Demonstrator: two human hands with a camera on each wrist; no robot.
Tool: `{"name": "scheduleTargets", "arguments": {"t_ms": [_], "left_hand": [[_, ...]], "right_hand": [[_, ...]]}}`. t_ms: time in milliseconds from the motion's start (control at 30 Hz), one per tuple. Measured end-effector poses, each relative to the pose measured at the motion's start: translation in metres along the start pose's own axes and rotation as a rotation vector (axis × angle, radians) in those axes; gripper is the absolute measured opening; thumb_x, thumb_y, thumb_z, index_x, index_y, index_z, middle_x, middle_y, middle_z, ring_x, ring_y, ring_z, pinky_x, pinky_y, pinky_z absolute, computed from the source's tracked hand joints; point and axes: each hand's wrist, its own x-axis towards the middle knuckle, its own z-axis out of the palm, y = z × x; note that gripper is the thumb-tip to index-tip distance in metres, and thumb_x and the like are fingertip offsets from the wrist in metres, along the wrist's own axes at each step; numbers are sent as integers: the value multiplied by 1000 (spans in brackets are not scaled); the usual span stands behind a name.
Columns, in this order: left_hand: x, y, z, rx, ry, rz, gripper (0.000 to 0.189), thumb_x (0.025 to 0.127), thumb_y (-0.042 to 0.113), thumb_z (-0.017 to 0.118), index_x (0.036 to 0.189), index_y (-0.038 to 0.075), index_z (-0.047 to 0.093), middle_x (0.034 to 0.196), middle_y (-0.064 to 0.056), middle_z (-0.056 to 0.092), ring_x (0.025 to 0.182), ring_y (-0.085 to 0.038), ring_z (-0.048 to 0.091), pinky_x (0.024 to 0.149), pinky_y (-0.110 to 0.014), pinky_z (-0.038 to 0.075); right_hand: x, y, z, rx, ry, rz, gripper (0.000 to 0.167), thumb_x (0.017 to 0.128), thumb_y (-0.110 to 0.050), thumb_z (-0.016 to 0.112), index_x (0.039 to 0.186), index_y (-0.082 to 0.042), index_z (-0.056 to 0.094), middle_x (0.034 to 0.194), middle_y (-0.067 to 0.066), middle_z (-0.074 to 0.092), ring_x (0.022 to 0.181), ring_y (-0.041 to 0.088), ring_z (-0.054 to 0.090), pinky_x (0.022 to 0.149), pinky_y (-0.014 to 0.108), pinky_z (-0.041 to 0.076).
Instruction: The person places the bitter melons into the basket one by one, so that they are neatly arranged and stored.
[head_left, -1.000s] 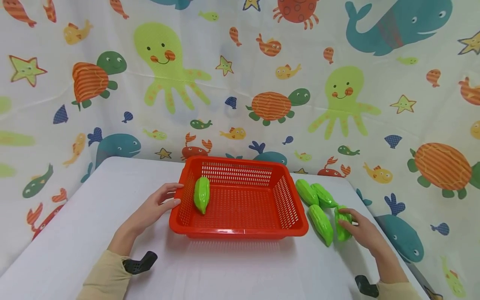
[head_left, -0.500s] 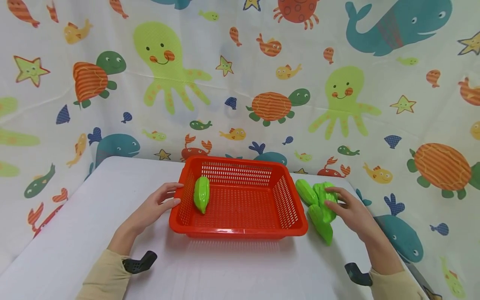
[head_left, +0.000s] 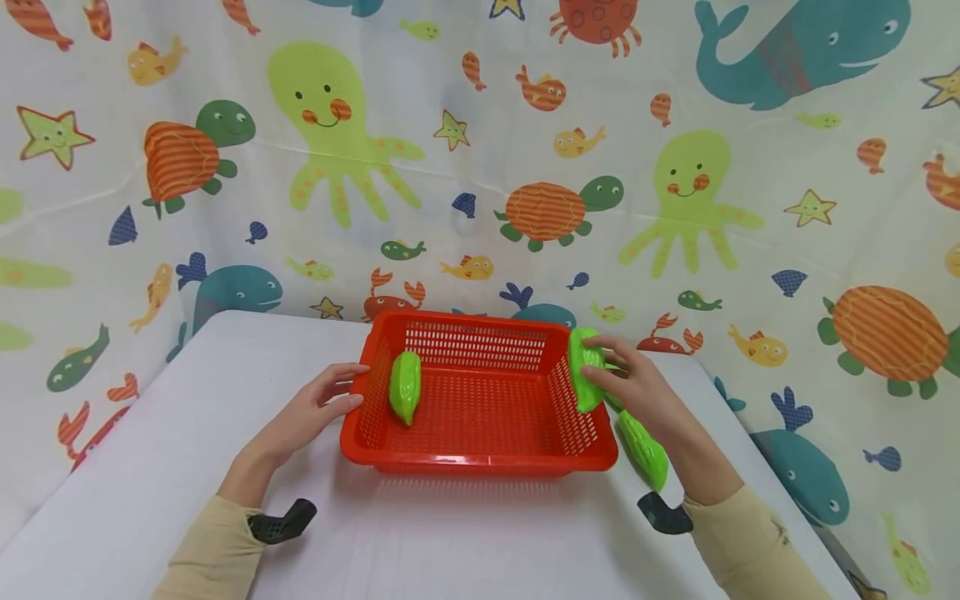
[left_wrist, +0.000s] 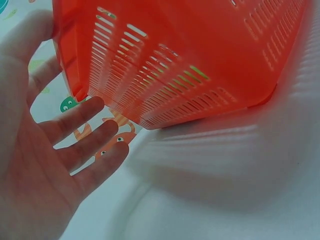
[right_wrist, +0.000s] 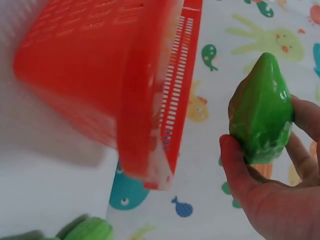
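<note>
My right hand [head_left: 637, 383] pinches a green, ridged star fruit [head_left: 585, 367] over the right wall of a red plastic basket [head_left: 487, 462]. In the right wrist view, the thumb and fingers hold the star fruit [right_wrist: 262, 110] on both sides, its pointed end up. My left hand [head_left: 318, 408] touches the basket's left rim, its fingers loosely extended; in the left wrist view, several fingers [left_wrist: 85, 155] stand apart from the slotted wall. Inside the basket, on the left, lies another star fruit [head_left: 405, 387].
Right of the basket, one more star fruit [head_left: 645, 450] lies on the white table [head_left: 450, 542], with others partly hidden behind my right hand. A curtain [head_left: 480, 167] printed with sea animals hangs behind the table.
My right hand has lifted a star fruit from the group at the right and carried it left, up to the basket's right rim. The left hand and basket have stayed put.
</note>
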Motion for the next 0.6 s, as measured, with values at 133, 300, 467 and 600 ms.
{"name": "scheduleTargets", "arguments": {"t_ms": [133,300,467,600], "left_hand": [[0,1,1,5,3,-4,58,95,36,61,146,20,39,150,-17,35,136,-43,32,94,-55,49],[0,1,1,15,8,-5,58,95,37,62,146,21,39,151,-16,35,137,-43,32,95,-56,48],[-1,2,1,13,9,-8,58,95,37,61,146,21,39,151,-17,34,137,-43,31,96,-58,47],[-1,2,1,11,6,-12,57,95,36,61,146,20,39,150,-18,35,136,-44,32,96,-58,47]], "right_hand": [[8,-9,6,2,-20,-29,54,94,-31,65,143,-19,44,144,19,44,126,41,49,89,47,54],[15,-23,10,-46,-23,-31,50,94,-36,64,139,-26,46,144,15,46,126,38,50,92,49,52],[28,-38,11,-40,-18,-45,52,95,-39,63,142,-26,44,145,16,44,127,37,49,98,53,47],[41,-46,16,10,-17,-64,54,94,-37,65,142,-24,44,144,16,42,124,36,50,100,52,45]]}}
